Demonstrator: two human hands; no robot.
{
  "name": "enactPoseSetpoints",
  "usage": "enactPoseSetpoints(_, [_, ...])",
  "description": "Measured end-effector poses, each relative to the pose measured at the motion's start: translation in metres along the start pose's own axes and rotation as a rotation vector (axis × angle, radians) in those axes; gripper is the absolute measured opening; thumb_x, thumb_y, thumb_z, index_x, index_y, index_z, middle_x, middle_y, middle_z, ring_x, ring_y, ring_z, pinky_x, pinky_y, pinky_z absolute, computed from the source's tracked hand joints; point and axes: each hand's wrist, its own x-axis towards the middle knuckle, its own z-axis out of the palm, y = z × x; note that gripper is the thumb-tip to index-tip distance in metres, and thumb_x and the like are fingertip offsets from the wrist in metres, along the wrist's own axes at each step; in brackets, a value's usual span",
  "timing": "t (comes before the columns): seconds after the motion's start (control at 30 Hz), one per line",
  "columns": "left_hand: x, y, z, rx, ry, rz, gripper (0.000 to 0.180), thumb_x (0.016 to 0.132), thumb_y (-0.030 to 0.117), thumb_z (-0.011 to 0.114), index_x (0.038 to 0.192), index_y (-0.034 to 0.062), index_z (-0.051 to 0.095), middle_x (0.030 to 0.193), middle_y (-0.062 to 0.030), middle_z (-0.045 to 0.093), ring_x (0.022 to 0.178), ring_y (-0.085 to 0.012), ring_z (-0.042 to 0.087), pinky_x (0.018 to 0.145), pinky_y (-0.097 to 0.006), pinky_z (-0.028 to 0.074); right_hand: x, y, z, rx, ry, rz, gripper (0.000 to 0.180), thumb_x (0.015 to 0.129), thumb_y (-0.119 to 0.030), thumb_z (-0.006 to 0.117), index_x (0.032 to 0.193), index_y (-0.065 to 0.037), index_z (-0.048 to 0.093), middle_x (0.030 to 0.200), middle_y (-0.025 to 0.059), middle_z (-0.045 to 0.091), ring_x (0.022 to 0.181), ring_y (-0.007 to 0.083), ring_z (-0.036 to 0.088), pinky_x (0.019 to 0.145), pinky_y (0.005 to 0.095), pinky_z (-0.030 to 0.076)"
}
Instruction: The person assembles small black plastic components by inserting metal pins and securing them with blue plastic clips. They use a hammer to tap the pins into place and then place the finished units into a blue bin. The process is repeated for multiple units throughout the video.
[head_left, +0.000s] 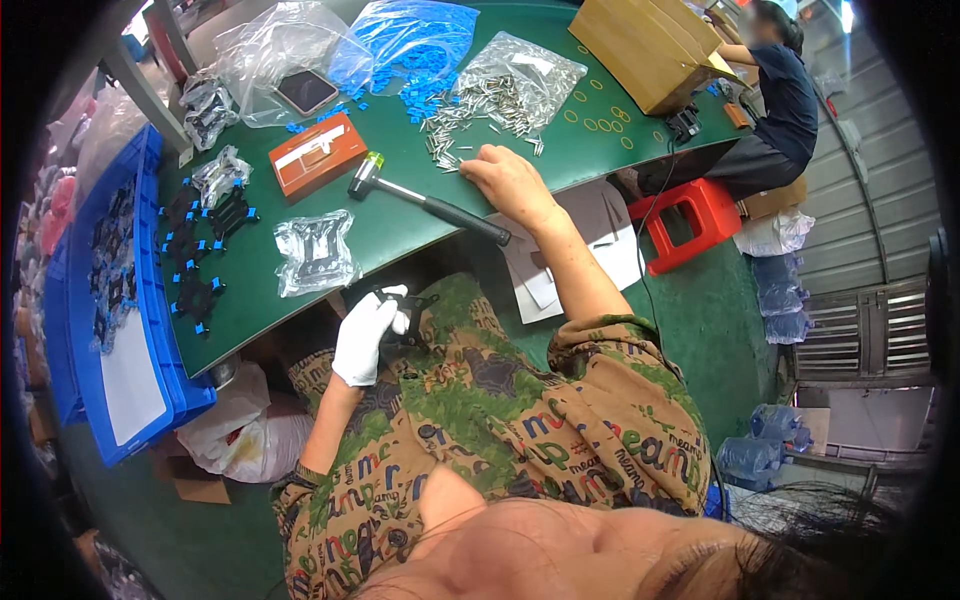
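Observation:
My left hand [366,338], in a white glove, is closed around a black plastic bracket [404,318] over my lap, just below the table's front edge. My bare right hand [512,185] reaches over the table to the near edge of a heap of small metal pins [445,142]. Its fingers are bent together at the pins; whatever is between the fingertips is too small to make out. Beside that hand lies a hammer [425,203] with a black handle and a yellow-green face. A clear bag [317,252] with a black part inside rests nearer my left hand.
Black brackets with blue tips [205,245] lie at the table's left, by a blue crate [150,330]. An orange box [318,157], a phone [306,91], blue pieces [425,85] and a cardboard box [650,50] stand farther back. A co-worker [785,95] sits beyond a red stool [690,225].

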Motion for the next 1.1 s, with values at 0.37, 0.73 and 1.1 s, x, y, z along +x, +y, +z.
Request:
enactPoseSetpoints(0.37, [-0.001, 0.000, 0.004, 0.002, 0.002, -0.037, 0.034, 0.106, 0.016, 0.053, 0.130, -0.0075, 0.060, 0.083, -0.0027, 0.059, 0.080, -0.0129, 0.057, 0.080, -0.028, 0.045, -0.007, 0.001, -0.009, 0.089, -0.062, -0.014, 0.014, 0.092, -0.020, 0.071, 0.102, -0.010, 0.075, 0.098, 0.0087, 0.064, 0.100, 0.0290, 0.063, 0.089, 0.0433, 0.052])
enactPoseSetpoints(0.73, [-0.007, 0.006, 0.003, 0.257, 0.066, 0.022, 0.031, 0.105, 0.011, 0.054, 0.131, -0.0035, 0.063, 0.090, -0.0023, 0.065, 0.086, -0.0107, 0.060, 0.086, -0.027, 0.048, -0.003, -0.022, -0.006, -0.181, -0.104, 0.043, 0.013, 0.093, -0.015, 0.065, 0.096, -0.008, 0.074, 0.095, 0.0107, 0.064, 0.097, 0.0309, 0.066, 0.085, 0.0461, 0.052])
enactPoseSetpoints(1.1, [-0.008, 0.003, 0.001, 0.332, 0.042, 0.036, 0.029, 0.104, 0.009, 0.055, 0.129, -0.0008, 0.066, 0.086, -0.0013, 0.066, 0.084, -0.0097, 0.060, 0.083, -0.026, 0.049, -0.011, -0.021, -0.002, -0.058, -0.032, 0.054, 0.014, 0.094, -0.013, 0.061, 0.097, -0.007, 0.073, 0.093, 0.0125, 0.064, 0.095, 0.0336, 0.065, 0.084, 0.0457, 0.052])
